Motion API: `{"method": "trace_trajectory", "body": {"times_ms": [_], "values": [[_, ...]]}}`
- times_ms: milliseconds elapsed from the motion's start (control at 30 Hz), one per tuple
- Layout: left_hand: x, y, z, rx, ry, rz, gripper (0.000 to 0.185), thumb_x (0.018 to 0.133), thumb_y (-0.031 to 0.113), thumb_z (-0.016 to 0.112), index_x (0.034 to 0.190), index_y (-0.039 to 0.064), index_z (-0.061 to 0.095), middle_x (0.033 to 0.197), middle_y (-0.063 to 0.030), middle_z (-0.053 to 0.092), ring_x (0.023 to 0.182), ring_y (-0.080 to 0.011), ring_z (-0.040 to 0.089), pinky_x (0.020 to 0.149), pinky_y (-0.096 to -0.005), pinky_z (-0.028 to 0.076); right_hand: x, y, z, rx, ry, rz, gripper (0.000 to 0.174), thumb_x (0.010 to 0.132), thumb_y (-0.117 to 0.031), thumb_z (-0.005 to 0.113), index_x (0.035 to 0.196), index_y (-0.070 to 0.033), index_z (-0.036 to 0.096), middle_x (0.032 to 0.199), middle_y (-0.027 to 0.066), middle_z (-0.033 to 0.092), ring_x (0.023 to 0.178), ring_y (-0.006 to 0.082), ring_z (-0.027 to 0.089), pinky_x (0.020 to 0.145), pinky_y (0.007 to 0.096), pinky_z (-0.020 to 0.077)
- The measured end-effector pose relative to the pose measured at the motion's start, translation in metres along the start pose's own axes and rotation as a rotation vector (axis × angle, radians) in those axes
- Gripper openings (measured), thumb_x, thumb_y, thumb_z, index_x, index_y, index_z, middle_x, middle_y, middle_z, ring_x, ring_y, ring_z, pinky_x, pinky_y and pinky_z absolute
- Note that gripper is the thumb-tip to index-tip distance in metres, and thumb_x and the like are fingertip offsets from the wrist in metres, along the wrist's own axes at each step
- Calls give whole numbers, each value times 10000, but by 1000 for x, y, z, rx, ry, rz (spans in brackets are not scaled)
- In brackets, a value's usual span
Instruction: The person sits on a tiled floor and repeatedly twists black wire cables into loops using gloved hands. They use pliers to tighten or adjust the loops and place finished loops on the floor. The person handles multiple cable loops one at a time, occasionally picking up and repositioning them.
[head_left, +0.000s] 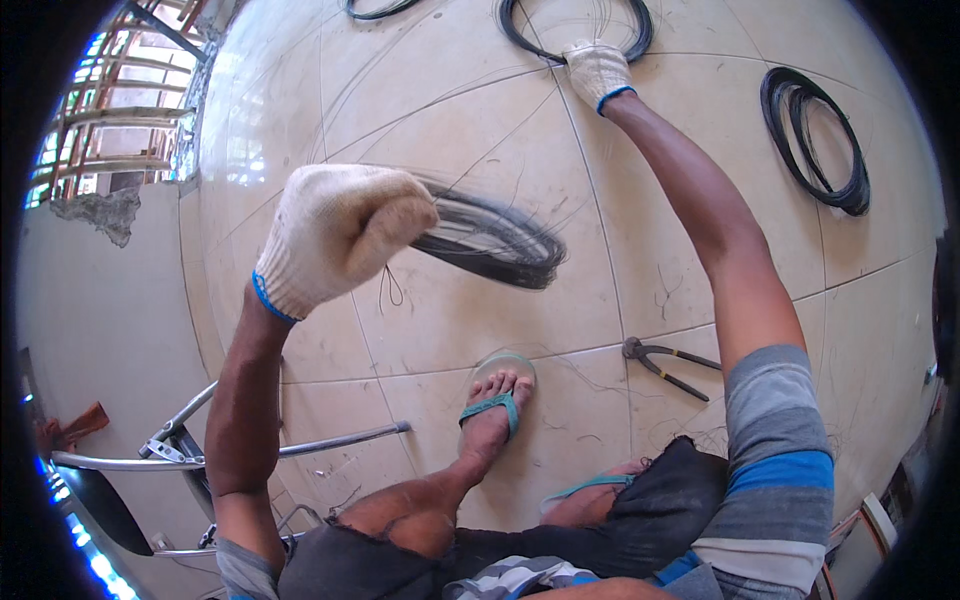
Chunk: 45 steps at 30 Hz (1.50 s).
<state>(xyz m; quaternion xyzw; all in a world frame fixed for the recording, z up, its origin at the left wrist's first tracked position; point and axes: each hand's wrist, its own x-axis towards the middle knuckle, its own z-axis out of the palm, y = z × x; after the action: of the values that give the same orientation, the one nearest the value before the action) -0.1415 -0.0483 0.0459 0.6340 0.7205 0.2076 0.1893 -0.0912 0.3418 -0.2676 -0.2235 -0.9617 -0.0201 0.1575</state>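
My left hand (352, 225), in a white knitted glove with a blue cuff edge, is closed on a coil of thin dark wire (495, 240), which hangs blurred to the right of the fist. My right hand (598, 66), gloved alike, reaches far forward to the lower edge of another dark wire coil (643, 30) on the tiled floor; its fingers are partly hidden, so its grip is unclear. Loose wire strands run between the two coils. End-cutting pincers (666, 364) lie on the floor, left of my right sleeve.
A third wire coil (814, 142) lies at the right and part of another (379, 9) at the top. Bent wire scraps (666, 291) are scattered about. A metal-framed chair (345, 439) stands at lower left by the wall. My sandalled foot (495, 405) is in front.
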Motion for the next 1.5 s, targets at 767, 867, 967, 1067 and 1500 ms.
{"method": "trace_trajectory", "body": {"times_ms": [767, 867, 967, 1067, 1500], "values": [[150, 176, -5, -850, -266, -326, 504, 1119, 474, 474, 1166, -18, 575, 814, -113, 620, 604, -200, 570, 519, -337, 481, -300, -35, -343, 740, -115, -15, 611, 1006, -480, 724, 1456, -82, 613, 1242, 205, 748, 1111, 360, 743, 901, 446, 612], [157, 221, 30, -919, -55, -314, 489, 1099, 444, 508, 1131, -38, 583, 800, -125, 619, 594, -214, 574, 517, -354, 485, -279, -52, -323, 712, 205, -42, 780, 1010, -589, 683, 1529, -28, 528, 1426, 263, 644, 1286, 354, 679, 1067, 414, 574], [139, 234, 33, -848, 114, -153, 470, 1086, 419, 543, 1118, -48, 590, 808, -145, 638, 613, -228, 614, 511, -359, 485, -256, -80, -346, 1089, 35, 13, 758, 1025, -595, 648, 1542, -55, 518, 1431, 247, 649, 1344, 320, 650, 1131, 446, 545], [165, 206, 37, -417, 318, 168, 521, 1062, 455, 592, 1148, -59, 594, 931, -200, 683, 752, -279, 684, 622, -399, 545, -244, -78, -372, 1322, -51, 64, 595, 1083, -522, 584, 1451, -54, 595, 1355, 222, 703, 1289, 293, 684, 1123, 460, 553], [75, 174, 36, -825, -151, 187, 739, 1071, 584, 587, 1480, -28, 520, 1339, -120, 640, 1191, -205, 640, 1062, -387, 514, -180, -70, -406, 1813, 254, 271, 544, 1143, -511, 468, 1019, -26, 681, 927, 68, 689, 855, 176, 652, 790, 342, 534]]}}
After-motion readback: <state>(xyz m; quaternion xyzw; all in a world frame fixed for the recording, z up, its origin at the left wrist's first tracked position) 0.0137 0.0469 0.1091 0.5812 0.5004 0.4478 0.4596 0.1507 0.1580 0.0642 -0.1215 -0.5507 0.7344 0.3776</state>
